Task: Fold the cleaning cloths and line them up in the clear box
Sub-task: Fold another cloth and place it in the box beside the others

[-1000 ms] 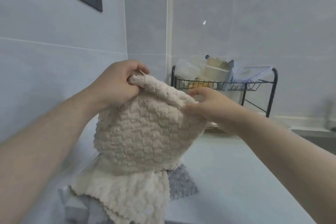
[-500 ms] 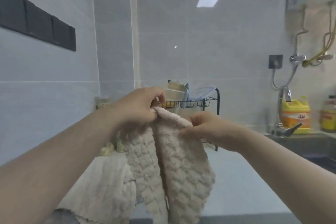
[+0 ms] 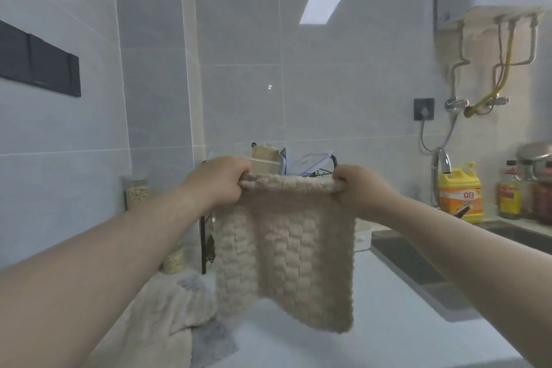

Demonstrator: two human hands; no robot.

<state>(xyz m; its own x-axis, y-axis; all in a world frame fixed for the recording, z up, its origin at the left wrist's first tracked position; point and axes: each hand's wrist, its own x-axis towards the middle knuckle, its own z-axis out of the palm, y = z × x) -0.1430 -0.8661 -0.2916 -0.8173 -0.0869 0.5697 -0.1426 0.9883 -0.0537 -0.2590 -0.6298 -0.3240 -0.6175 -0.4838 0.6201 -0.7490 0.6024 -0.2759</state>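
Observation:
A beige waffle-textured cleaning cloth (image 3: 292, 251) hangs in the air above the counter, stretched flat along its top edge. My left hand (image 3: 219, 182) grips its top left corner and my right hand (image 3: 360, 188) grips its top right corner, both with fingers curled over the edge. Below on the counter lie another beige cloth (image 3: 155, 329) and a grey cloth (image 3: 212, 340), partly under it. The clear box is not in view.
A black wire rack (image 3: 316, 172) with containers stands behind the cloth. A sink (image 3: 424, 266) lies at right with a tap (image 3: 440, 164), a yellow detergent bottle (image 3: 461, 194) and jars. Two jars (image 3: 136, 191) stand by the left wall on the white counter (image 3: 388, 334).
My hands moved apart and pulled the bunched cloth out flat, so it hangs as a spread sheet. The camera tilted up, showing more wall and the sink.

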